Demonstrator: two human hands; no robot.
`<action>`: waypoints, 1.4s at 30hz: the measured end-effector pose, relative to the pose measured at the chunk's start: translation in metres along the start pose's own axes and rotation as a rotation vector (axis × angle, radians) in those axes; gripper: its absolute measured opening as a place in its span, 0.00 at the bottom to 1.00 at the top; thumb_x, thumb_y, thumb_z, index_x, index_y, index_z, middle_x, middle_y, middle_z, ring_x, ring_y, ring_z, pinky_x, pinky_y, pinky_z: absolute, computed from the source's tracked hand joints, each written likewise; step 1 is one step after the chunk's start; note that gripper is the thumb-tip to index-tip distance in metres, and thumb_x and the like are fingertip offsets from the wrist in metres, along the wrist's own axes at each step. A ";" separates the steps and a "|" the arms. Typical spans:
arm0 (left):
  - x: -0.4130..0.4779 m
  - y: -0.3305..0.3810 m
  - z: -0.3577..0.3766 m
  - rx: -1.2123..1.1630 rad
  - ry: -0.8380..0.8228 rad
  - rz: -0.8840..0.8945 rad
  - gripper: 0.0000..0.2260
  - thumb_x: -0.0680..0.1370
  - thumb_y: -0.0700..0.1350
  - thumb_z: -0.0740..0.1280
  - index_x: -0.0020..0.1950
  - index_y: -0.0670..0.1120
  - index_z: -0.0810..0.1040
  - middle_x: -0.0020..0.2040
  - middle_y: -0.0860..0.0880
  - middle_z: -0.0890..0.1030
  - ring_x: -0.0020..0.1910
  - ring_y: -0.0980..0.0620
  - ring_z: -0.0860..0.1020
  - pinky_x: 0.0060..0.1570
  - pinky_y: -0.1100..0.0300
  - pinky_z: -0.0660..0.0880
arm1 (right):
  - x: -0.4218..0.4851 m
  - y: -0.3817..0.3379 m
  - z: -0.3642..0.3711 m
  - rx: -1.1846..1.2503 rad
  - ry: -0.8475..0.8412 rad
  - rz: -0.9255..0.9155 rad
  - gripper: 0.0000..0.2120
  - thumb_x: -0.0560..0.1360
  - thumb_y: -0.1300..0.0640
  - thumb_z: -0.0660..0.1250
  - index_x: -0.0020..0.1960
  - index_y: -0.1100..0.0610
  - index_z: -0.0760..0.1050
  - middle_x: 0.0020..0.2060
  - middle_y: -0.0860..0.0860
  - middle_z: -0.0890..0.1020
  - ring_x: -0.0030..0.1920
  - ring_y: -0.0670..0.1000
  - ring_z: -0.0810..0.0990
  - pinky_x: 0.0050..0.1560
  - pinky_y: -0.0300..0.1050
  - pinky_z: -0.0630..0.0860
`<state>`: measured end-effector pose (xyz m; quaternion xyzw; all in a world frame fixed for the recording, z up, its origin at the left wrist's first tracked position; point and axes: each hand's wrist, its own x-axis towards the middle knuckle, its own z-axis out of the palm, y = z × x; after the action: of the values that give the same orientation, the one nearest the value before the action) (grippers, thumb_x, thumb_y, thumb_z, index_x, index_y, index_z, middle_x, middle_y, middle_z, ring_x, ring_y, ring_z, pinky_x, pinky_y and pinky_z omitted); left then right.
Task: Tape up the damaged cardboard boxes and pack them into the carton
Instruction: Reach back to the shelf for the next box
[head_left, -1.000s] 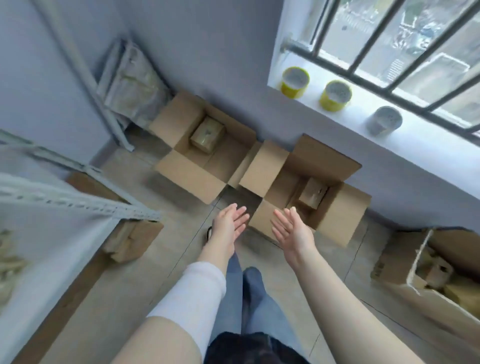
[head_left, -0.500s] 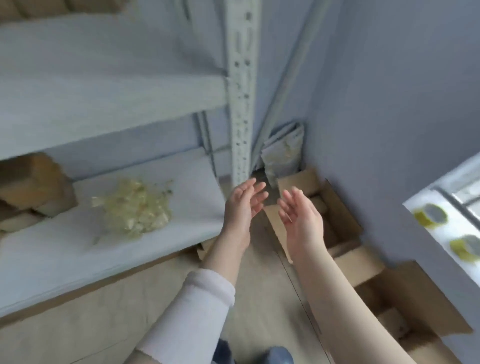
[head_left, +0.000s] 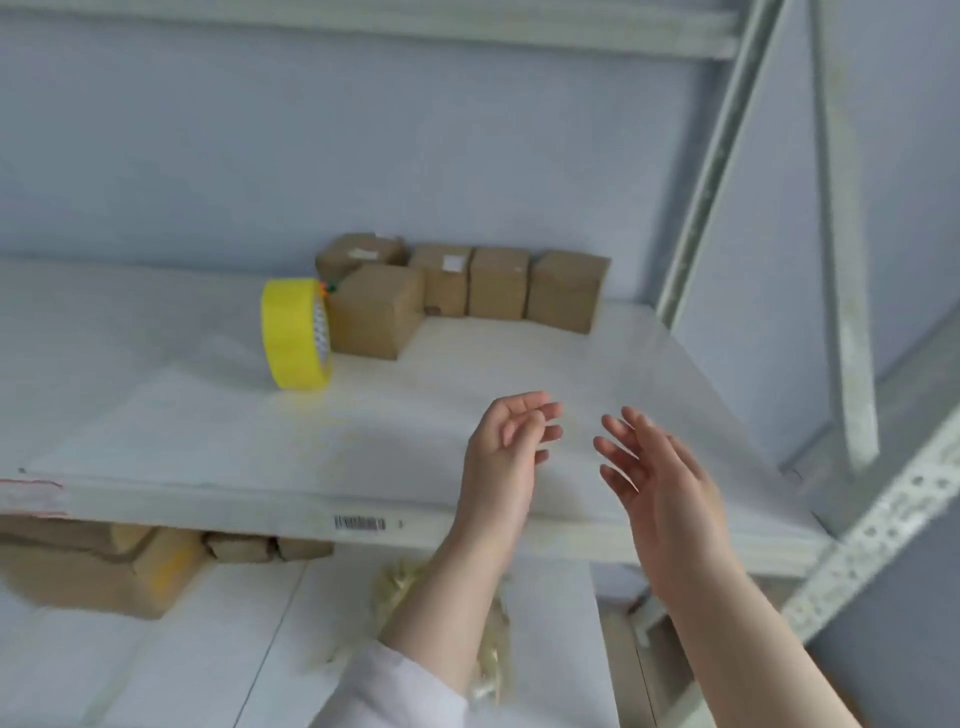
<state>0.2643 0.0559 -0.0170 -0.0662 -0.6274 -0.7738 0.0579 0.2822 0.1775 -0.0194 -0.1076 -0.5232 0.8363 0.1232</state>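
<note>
Fingers (head_left: 531, 401) of the left hand (head_left: 501, 460) and right hand (head_left: 662, 491) are observed spread, nothing gripped, lower centre. Cardboard boxes (head_left: 498, 283) are found mid-frame on the shelf (head_left: 156, 415), beside a yellow tape roll (head_left: 293, 332).

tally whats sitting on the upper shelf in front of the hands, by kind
small cardboard boxes: 5
yellow tape roll: 1
total: 6
</note>
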 end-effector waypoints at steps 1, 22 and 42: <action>0.016 0.001 -0.006 0.041 0.030 0.007 0.08 0.80 0.38 0.59 0.49 0.50 0.75 0.47 0.55 0.81 0.43 0.61 0.80 0.43 0.69 0.74 | 0.013 -0.001 0.009 -0.016 -0.021 0.012 0.06 0.78 0.57 0.62 0.51 0.55 0.76 0.44 0.49 0.83 0.46 0.50 0.81 0.44 0.42 0.74; 0.243 0.011 -0.135 1.697 0.286 -0.166 0.47 0.69 0.70 0.60 0.74 0.36 0.53 0.75 0.33 0.53 0.74 0.36 0.38 0.72 0.46 0.39 | 0.167 0.053 0.185 -0.353 -0.425 0.243 0.27 0.76 0.46 0.65 0.71 0.57 0.66 0.64 0.52 0.74 0.62 0.53 0.74 0.58 0.44 0.72; 0.169 0.028 -0.061 0.907 -0.022 0.541 0.48 0.61 0.68 0.68 0.75 0.55 0.52 0.75 0.47 0.54 0.75 0.55 0.50 0.72 0.52 0.57 | 0.162 -0.004 0.120 -0.093 -0.300 -0.015 0.47 0.59 0.48 0.75 0.73 0.49 0.57 0.57 0.51 0.81 0.54 0.52 0.82 0.42 0.43 0.80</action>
<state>0.1010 -0.0101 0.0267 -0.2021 -0.8601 -0.3814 0.2718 0.0919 0.1294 0.0275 0.0165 -0.5749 0.8168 0.0447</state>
